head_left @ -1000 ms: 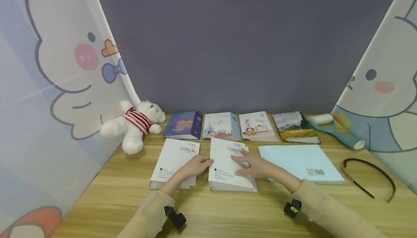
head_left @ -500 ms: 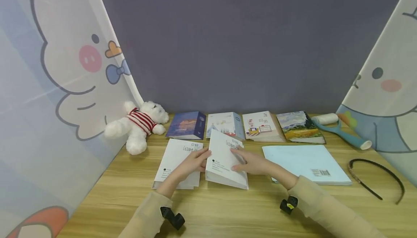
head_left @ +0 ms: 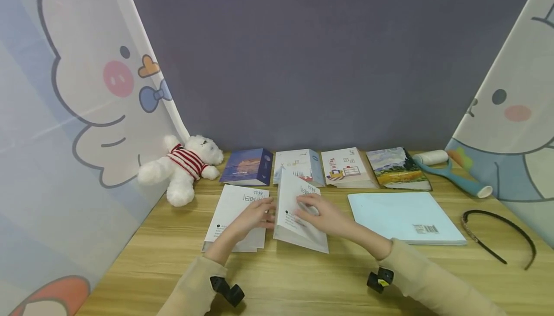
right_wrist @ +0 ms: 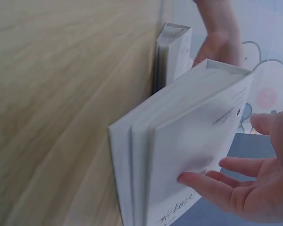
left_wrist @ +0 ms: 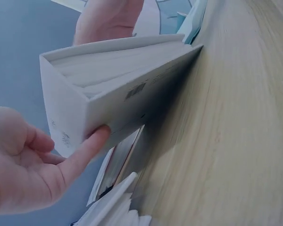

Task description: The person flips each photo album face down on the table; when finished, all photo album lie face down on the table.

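Note:
A thick white book [head_left: 287, 203] with printed characters on its cover stands tilted at the middle of the table, its spine side raised and its opposite edge low at the wood. My left hand [head_left: 252, 219] is at the spine; in the left wrist view one extended finger [left_wrist: 92, 141] touches the back cover, while other fingers are partly hidden behind the spine. From the other side, my right hand [head_left: 322, 216] touches the front cover with its fingertips, thumb apart, as the right wrist view shows. A similar white book [head_left: 235, 210] lies flat, just left of and partly under my left hand.
Behind stands a row of picture-covered books [head_left: 298, 164], the rightmost showing a painted landscape [head_left: 396, 169]. A light blue book [head_left: 402, 215], a dark headband [head_left: 504, 217] and a lint roller [head_left: 459, 179] lie right. A plush bear [head_left: 183, 164] sits at the back left.
The white book, flat a second ago, has been raised on its spine side and tilted to the right. My left fingers have come off its left edge to its spine and back cover.

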Motion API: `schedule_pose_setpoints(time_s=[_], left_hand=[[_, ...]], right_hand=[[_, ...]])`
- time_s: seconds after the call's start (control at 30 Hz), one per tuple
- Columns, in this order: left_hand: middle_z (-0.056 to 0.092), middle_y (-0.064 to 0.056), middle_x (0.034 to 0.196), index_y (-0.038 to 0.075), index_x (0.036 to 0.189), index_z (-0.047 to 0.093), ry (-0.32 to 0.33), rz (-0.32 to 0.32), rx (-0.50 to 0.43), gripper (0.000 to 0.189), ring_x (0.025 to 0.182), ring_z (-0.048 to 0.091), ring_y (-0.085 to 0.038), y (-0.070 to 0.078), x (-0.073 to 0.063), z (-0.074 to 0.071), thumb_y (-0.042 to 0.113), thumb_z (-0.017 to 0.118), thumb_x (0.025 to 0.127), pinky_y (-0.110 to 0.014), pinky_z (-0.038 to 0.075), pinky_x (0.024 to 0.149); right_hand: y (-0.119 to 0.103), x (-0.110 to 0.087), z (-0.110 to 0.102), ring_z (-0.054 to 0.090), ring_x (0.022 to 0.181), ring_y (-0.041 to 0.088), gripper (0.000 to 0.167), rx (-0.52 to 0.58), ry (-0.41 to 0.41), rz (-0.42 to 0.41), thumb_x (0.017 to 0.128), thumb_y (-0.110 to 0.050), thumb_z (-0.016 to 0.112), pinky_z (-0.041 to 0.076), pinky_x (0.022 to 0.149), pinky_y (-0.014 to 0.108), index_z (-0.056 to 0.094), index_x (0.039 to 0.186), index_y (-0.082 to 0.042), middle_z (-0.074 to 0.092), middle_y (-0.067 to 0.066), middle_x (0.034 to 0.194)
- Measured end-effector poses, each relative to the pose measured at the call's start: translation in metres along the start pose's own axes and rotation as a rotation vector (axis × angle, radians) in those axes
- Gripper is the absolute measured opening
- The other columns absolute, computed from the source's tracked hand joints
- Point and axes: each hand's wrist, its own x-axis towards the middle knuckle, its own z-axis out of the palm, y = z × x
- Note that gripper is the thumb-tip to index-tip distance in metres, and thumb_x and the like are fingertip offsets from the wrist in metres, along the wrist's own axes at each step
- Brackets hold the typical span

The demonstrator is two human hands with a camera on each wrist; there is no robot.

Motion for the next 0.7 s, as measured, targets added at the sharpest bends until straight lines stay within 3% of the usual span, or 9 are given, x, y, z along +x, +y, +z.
schedule_pose_setpoints(time_s=[0.17, 0.33, 0.53, 0.7], left_hand=[[0.046, -0.024, 0.136, -0.005, 0.143, 0.032, 0.006, 0.023, -0.014, 0.05, 0.098, 0.064, -0.023, 0.001, -0.001, -0.001, 0.007, 0.035, 0.095, -0.036, 0.054, 0.086], [0.047, -0.018, 0.135, 0.004, 0.143, 0.037, 0.004, 0.061, -0.036, 0.048, 0.096, 0.06, -0.02, 0.004, -0.002, -0.005, 0.012, 0.039, 0.096, -0.039, 0.053, 0.089], [0.043, -0.017, 0.14, 0.012, 0.146, 0.031, -0.068, 0.114, -0.077, 0.051, 0.118, 0.053, -0.031, 0.007, -0.002, -0.008, 0.033, 0.041, 0.101, -0.043, 0.05, 0.093], [0.035, -0.017, 0.145, 0.016, 0.149, 0.024, -0.139, 0.148, -0.123, 0.057, 0.127, 0.046, -0.035, 0.008, 0.0, -0.006, 0.036, 0.045, 0.099, -0.049, 0.043, 0.1]], right_hand=[[-0.006, 0.003, -0.001, 0.05, 0.121, 0.035, 0.057, 0.023, 0.007, 0.022, 0.094, -0.042, 0.052, 0.046, 0.095, 0.05, 0.048, 0.137, -0.005, 0.042, 0.016, 0.143], [-0.013, 0.006, -0.003, 0.049, 0.122, 0.035, 0.06, 0.113, 0.008, 0.083, 0.095, -0.042, 0.052, 0.051, 0.088, 0.045, 0.042, 0.141, -0.006, 0.038, 0.016, 0.145], [-0.018, 0.011, -0.006, 0.043, 0.126, 0.041, 0.065, 0.361, 0.015, 0.178, 0.097, -0.041, 0.047, 0.056, 0.079, 0.044, 0.025, 0.148, -0.007, 0.033, 0.019, 0.147], [-0.021, 0.012, -0.009, 0.038, 0.129, 0.043, 0.074, 0.432, 0.014, 0.227, 0.096, -0.048, 0.045, 0.054, 0.084, 0.047, 0.013, 0.151, -0.011, 0.03, 0.02, 0.146]])
